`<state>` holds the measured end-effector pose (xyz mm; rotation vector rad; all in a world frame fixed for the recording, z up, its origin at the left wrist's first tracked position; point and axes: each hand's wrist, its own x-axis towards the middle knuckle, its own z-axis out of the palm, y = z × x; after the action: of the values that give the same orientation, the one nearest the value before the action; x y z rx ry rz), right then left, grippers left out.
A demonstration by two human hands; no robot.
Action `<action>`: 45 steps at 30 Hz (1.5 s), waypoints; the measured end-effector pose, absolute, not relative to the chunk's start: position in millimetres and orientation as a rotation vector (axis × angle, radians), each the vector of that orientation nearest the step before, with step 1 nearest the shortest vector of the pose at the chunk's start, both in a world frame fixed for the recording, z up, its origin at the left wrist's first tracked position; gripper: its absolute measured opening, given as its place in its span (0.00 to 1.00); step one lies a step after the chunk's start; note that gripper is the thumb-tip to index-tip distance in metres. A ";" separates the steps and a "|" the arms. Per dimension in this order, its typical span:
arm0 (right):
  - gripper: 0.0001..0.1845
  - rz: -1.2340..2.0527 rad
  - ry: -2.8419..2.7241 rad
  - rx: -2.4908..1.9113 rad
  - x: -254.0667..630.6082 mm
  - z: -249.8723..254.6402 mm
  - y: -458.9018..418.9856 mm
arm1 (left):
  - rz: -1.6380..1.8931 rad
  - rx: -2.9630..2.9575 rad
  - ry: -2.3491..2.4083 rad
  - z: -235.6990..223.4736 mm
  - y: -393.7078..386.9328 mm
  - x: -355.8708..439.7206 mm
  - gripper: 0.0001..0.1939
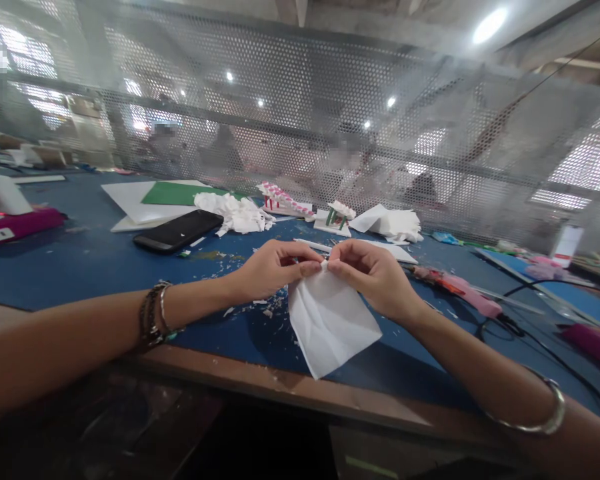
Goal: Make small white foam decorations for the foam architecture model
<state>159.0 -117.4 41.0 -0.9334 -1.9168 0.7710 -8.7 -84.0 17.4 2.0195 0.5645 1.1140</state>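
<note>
A creased white sheet of tissue-like paper [333, 320] hangs above the front edge of the blue table. My left hand [275, 270] pinches its top corner between thumb and forefinger. Close beside it, my right hand [373, 273] pinches the same corner, so the fingertips of both hands nearly meet. Small white scraps [265, 307] lie on the table under and left of the paper. Behind my hands stand a small model with white top and green legs [337, 217] and a pink and white model [283, 200].
A black phone [177, 231] lies left, near a heap of white paper strips [237, 212] and a green sheet [180, 193]. At right rests a pink glue gun [463, 293] with a black cable. A perforated metal screen [280, 87] closes off the back.
</note>
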 end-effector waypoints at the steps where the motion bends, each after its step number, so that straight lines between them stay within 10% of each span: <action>1: 0.04 0.781 -1.898 -0.930 158.4 40.7 -117.6 | 1.103 1.970 0.558 17.8 -84.4 -8.3 0.06; 45: 0.04 0.461 -1.950 -0.958 154.8 35.3 -120.4 | 1.050 2.100 0.577 16.0 -91.1 -3.5 0.08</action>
<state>154.8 -120.4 35.3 -0.9580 -1.9503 0.4614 -3.5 -91.1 16.0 2.1000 0.5774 1.0501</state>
